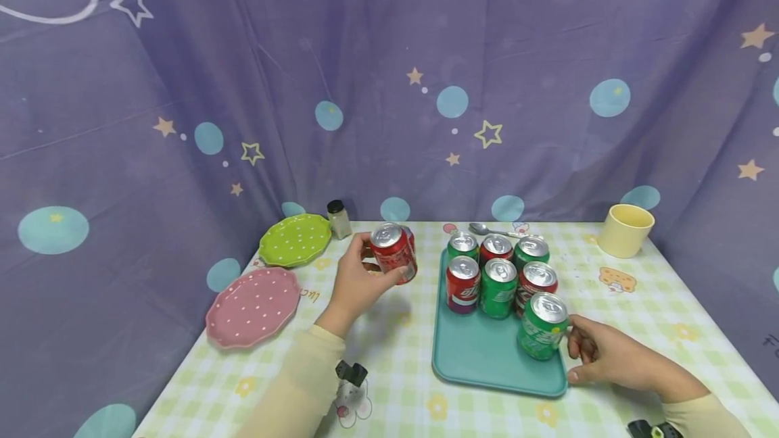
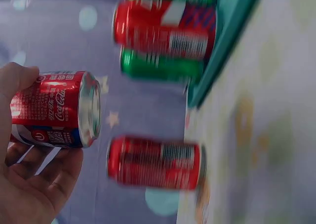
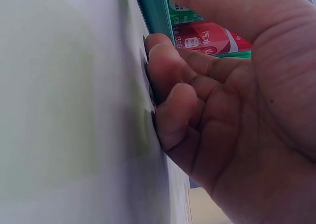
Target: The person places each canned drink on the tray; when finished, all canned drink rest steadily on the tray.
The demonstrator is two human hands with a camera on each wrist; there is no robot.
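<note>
A left hand (image 1: 356, 286) grips a red can (image 1: 393, 253) lifted above the checked table (image 1: 402, 350); the right hand (image 1: 608, 357), fingers curled (apparently holding nothing), rests at three o'clock of a green can (image 1: 543, 326) on the teal tray (image 1: 481, 357).

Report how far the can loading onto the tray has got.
Done: six cans stand in two rows at the far end of the teal tray. In hand: the right hand sits by a seventh, green can on the tray's near right; whether it grips is unclear. The left hand holds a red can off the tray. Left: that can, and another red can behind it.
</note>
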